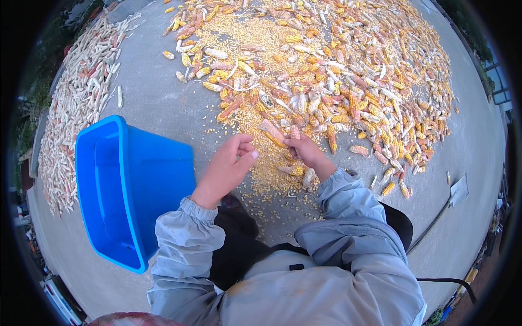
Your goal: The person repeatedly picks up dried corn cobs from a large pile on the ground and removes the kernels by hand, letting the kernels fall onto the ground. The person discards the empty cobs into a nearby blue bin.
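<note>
My left hand [227, 167] is over the loose yellow kernels [263, 165], its fingers half curled and the thumb apart, with nothing in it. To its right, my right hand [308, 152] is closed round a corn cob [294, 132], whose pinkish, mostly bare end sticks up past the fingers. Another partly stripped corn cob [272, 130], pinkish with yellow kernels along one edge, touches or lies just beside my right fingertips; I cannot tell whether they grip it too. Below the right hand, a yellow corn cob [292, 170] lies among the kernels.
A blue plastic tub [160, 163] lies on its side at the left, its mouth facing left. A wide heap of corn cobs [375, 81] spreads ahead and right. Pale stripped cobs [81, 98] are piled at far left. A long-handled flat tool [458, 191] lies at right.
</note>
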Tool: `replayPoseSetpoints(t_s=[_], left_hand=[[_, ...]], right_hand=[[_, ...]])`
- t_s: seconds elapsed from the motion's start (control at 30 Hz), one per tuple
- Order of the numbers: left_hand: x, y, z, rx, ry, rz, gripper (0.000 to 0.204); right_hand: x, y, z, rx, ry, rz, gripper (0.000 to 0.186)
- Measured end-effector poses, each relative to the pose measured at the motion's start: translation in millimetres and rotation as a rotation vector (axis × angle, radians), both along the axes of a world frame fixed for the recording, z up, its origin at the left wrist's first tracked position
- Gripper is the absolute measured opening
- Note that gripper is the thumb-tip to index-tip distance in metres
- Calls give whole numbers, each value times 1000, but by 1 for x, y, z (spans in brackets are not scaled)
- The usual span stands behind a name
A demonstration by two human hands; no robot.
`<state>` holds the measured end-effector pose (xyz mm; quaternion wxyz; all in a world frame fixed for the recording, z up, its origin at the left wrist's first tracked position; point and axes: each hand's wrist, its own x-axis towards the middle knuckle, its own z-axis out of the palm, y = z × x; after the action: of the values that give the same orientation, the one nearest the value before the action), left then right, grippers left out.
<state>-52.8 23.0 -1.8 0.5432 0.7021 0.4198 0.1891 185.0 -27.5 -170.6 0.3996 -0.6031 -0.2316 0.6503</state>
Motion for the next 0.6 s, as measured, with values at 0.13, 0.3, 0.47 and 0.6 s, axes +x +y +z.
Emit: replayPoseSetpoints(t_s=[0.13, 0.3, 0.47, 0.6], left_hand=[[3, 2, -3, -148, -117, 125, 42], [8, 0, 8, -577, -681, 18, 44], [16, -9, 5, 320, -287, 194, 43], [23, -16, 20, 403, -7, 155, 43]], right_hand=[[-38, 12, 105, 197, 300, 17, 28], [-66, 3, 169, 337, 213, 202, 33], [-42, -4, 190, 395, 27, 69, 44], [-40, -12, 210, 433, 343, -67, 48]])
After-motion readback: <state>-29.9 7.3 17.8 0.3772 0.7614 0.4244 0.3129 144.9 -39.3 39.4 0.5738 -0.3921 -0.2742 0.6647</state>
